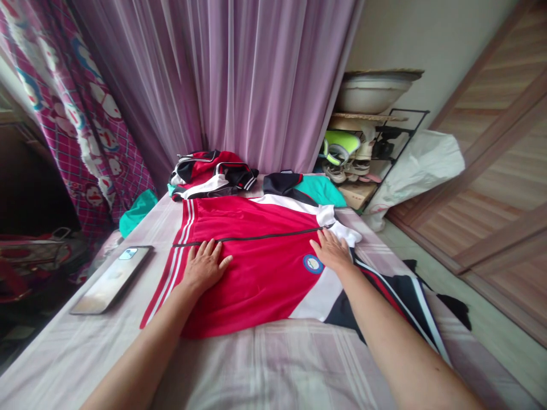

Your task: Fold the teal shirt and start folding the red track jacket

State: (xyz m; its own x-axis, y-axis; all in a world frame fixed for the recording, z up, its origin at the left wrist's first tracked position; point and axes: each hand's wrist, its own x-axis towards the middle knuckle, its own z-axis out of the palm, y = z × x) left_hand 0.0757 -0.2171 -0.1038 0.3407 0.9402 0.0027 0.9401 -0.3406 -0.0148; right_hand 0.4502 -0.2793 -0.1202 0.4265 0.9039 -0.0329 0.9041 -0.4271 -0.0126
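Observation:
A red, white and black zip-up jacket [256, 273] lies spread flat, front up, its dark zipper running across it from side to side. Its striped hem is on the left and its white collar on the right. My left hand [205, 266] rests open on the red cloth by the hem, fingertips reaching the zipper. Near the collar, my right hand [332, 250] lies with fingers outstretched on the jacket, just above the round blue badge [313, 263]. A dark sleeve with white stripes [404, 302] stretches toward the lower right.
Behind the jacket are a crumpled pile of red, black and white clothes [209, 173] and a teal and dark garment [320, 189]. A phone [111, 280] lies at the left on the checked bed sheet [256, 364]. Beyond stand purple curtains [265, 80] and a shoe rack [363, 154].

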